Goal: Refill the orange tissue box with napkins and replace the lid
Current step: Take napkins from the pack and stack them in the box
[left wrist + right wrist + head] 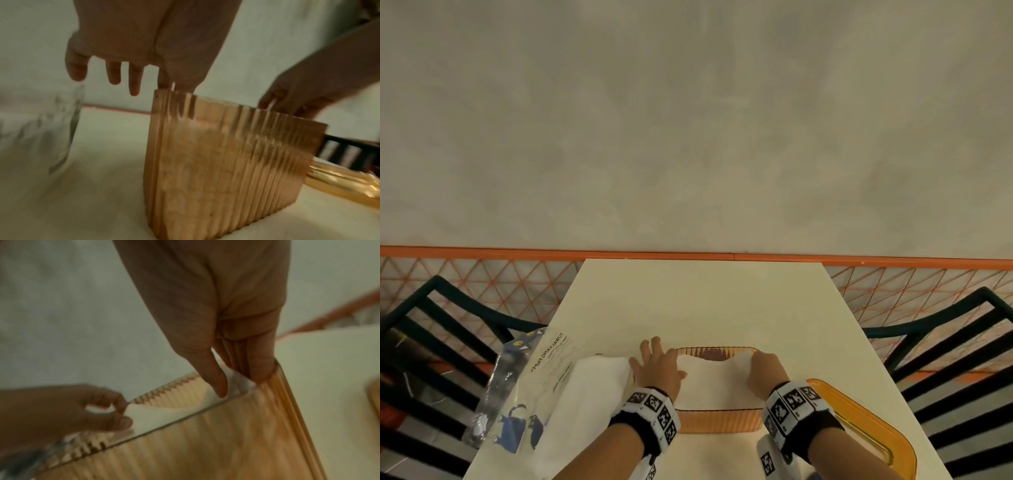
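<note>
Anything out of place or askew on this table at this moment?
Yes. The napkins sit unevenly in the orange box: their right edge curls up against the wall where the right hand pinches it. The napkin package overhangs the left edge of the table. The lid lies off, beside the box.

Cream table [702, 301], dark slatted chairs [431, 342], grey wall [688, 120].
</note>
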### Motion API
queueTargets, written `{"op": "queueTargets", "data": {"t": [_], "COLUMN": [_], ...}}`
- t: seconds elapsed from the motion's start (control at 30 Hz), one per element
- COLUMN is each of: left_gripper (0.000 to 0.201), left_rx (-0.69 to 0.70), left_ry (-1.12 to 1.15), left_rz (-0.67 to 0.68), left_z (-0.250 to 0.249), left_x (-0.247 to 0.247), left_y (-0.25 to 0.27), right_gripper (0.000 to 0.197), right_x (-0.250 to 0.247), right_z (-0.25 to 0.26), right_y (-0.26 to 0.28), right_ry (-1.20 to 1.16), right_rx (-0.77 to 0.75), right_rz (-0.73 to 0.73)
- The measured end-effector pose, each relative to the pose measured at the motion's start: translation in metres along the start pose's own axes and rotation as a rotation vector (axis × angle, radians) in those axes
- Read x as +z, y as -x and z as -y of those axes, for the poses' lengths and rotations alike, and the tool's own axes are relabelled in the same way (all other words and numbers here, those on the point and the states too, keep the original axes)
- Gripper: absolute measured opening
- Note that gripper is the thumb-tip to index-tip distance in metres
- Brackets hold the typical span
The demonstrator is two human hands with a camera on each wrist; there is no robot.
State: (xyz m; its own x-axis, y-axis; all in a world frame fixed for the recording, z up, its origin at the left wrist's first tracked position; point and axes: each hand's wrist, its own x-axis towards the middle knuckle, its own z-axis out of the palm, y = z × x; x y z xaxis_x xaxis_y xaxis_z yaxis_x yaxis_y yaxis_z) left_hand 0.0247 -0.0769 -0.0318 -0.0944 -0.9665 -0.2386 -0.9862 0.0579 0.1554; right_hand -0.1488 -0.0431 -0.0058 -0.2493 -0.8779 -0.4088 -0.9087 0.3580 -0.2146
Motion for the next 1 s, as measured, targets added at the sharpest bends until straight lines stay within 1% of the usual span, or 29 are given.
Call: {"op": "queueTargets", "data": {"t": [0.03,0.07,0.1,0.13,0.17,0.2,0.23,0.27,0.3,0.33,0.4,0.47,0.67,0.77,0.83,0.87,0.9,0.93,0.97,1.0], "left_gripper": [0.036,0.036,0.037,0.039,0.043,0.049,0.055,0.060,0.063,0.066,0.070,0.071,0.071,0.071,0.063,0.055,0.047,0.039,0.034,0.030], "left_rx": [0.054,0.124,0.207,0.297,0.378,0.432,0.457,0.461,0.449,0.425,0.370,0.352,0.383,0.385,0.373,0.374,0.372,0.355,0.320,0.255], "left_ry": [-0.059,-0.097,-0.113,-0.120,-0.128,-0.152,-0.199,-0.254,-0.308,-0.343,-0.338,-0.335,-0.435,-0.422,-0.294,-0.182,-0.054,0.080,0.206,0.306], "left_rz": [-0.083,-0.170,-0.224,-0.212,-0.134,-0.008,0.123,0.224,0.294,0.343,0.407,0.422,0.408,0.426,0.375,0.299,0.186,0.038,-0.137,-0.298], "left_z": [0.000,-0.001,-0.003,-0.005,-0.007,-0.009,-0.012,-0.014,-0.015,-0.015,-0.014,-0.014,-0.020,-0.017,-0.011,-0.005,0.004,0.015,0.027,0.042], "left_x": [-0.002,-0.004,-0.006,-0.007,-0.008,-0.008,-0.007,-0.006,-0.004,-0.002,0.002,0.005,0.003,-0.002,-0.008,-0.013,-0.018,-0.022,-0.025,-0.026], "left_y": [0.003,0.006,0.009,0.011,0.012,0.011,0.008,0.004,0.000,-0.004,-0.011,-0.014,-0.014,-0.011,-0.004,0.002,0.008,0.014,0.018,0.021], "right_gripper": [0.034,0.034,0.036,0.038,0.041,0.045,0.050,0.055,0.057,0.056,0.053,0.053,0.055,0.054,0.054,0.055,0.055,0.054,0.051,0.049], "right_x": [0.000,-0.001,-0.002,-0.001,0.001,0.002,0.003,0.003,0.004,0.005,0.012,0.016,0.018,0.016,0.013,0.011,0.010,0.009,0.008,0.007], "right_z": [0.000,0.000,0.001,0.001,0.001,0.001,0.001,0.001,0.001,0.000,-0.001,-0.003,0.001,0.000,-0.003,-0.005,-0.008,-0.012,-0.016,-0.020], "right_y": [0.002,0.005,0.008,0.010,0.009,0.006,0.004,0.001,-0.001,-0.003,-0.006,-0.010,-0.015,-0.011,-0.007,-0.005,0.000,0.004,0.007,0.011], "right_ry": [0.016,0.051,0.113,0.181,0.230,0.274,0.312,0.356,0.398,0.426,0.438,0.420,0.430,0.413,0.405,0.398,0.378,0.337,0.279,0.213], "right_rx": [-0.023,-0.051,-0.099,-0.160,-0.221,-0.268,-0.287,-0.276,-0.253,-0.236,-0.220,-0.214,-0.228,-0.240,-0.248,-0.255,-0.267,-0.281,-0.292,-0.290], "right_rz": [-0.057,-0.146,-0.238,-0.290,-0.286,-0.237,-0.162,-0.080,-0.011,0.035,0.078,0.083,0.080,0.080,0.081,0.061,0.015,-0.068,-0.168,-0.253]}}
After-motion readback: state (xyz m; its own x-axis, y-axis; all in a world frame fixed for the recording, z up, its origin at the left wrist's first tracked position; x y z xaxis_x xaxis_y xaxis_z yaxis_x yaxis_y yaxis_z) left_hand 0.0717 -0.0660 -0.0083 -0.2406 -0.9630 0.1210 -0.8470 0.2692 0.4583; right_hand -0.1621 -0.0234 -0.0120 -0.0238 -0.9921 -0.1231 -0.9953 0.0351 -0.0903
